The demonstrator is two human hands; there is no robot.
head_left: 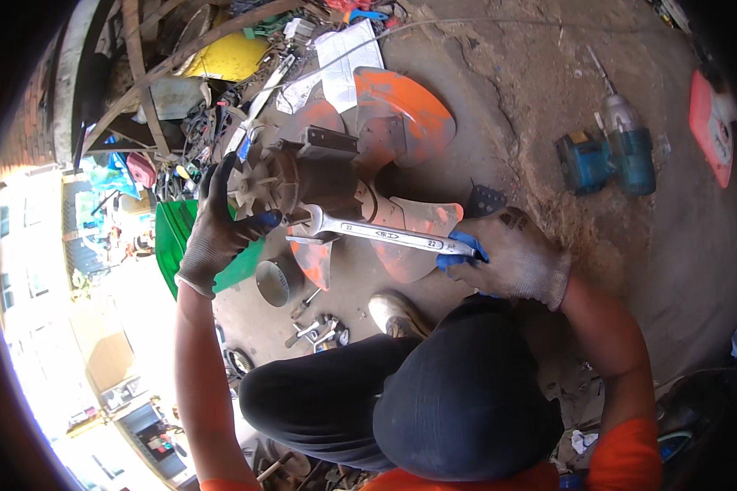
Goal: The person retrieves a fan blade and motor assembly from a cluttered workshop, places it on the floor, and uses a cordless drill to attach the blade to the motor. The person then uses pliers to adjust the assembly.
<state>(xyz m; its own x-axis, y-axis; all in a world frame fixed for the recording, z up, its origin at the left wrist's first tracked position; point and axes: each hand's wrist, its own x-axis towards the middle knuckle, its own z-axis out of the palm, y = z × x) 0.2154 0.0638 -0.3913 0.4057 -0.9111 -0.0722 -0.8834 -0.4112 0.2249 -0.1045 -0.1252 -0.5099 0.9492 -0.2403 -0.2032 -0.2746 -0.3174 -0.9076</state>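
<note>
A large electric motor [327, 182] with big orange, paint-worn fan blades [413, 106] lies on the ground in front of me. My right hand [516, 258], in a grey glove with blue fingertips, is closed around one end of a silver wrench [381, 236]. The wrench's open jaw reaches left to the near side of the motor, by a small bolt or shaft piece; whether it grips that is unclear. My left hand [213, 233], gloved too, spreads its fingers and thumb around the small finned cooling wheel [251, 186] at the motor's left end.
A teal cordless power tool [629, 151] with a long bit lies at the right. A metal ring-shaped can [277, 282] and several hand tools [323, 330] are on the floor near my shoe [395, 315]. A green panel [172, 245] stands left; piled scrap and a yellow object [231, 57] lie behind.
</note>
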